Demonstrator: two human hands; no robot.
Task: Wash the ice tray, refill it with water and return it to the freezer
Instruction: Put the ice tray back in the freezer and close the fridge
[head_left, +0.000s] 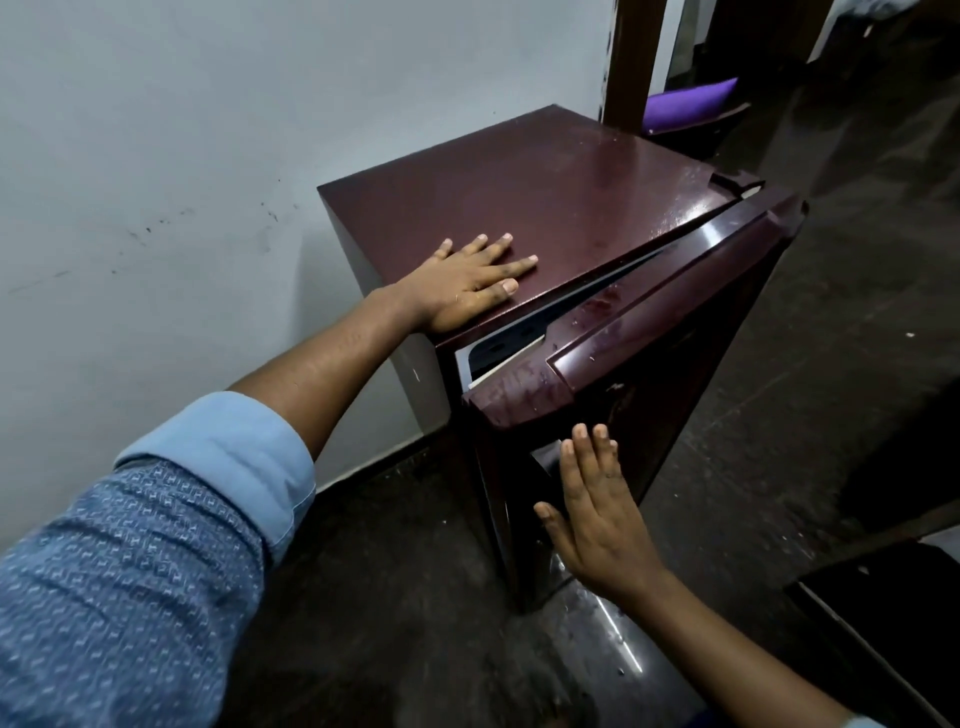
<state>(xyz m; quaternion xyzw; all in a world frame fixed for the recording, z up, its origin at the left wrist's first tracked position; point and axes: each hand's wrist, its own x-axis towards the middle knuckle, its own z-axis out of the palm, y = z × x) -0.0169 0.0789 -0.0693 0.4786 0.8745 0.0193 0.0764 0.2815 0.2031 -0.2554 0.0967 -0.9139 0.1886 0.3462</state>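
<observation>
My right hand (597, 519) flat, fingers straight, at glossy maroon fridge door (675, 322) — gap at 12 o'clock | left hand (470, 283) spread on maroon fridge top (545, 197)

Fridge top (524, 192) under the left fingers (485, 252) — glossy, smudged lacquer; door (670, 296) — glossy, streaked; sleeve (135, 582), patterned woven cloth.

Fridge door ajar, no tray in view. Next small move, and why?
Probably push the door shut with the right hand. The door stands ajar. The right hand lies flat with straight fingers at its front, not curled on an edge to pull, and the left hand rests flat on the fridge top, as if bracing it. Both hands are free.
</observation>
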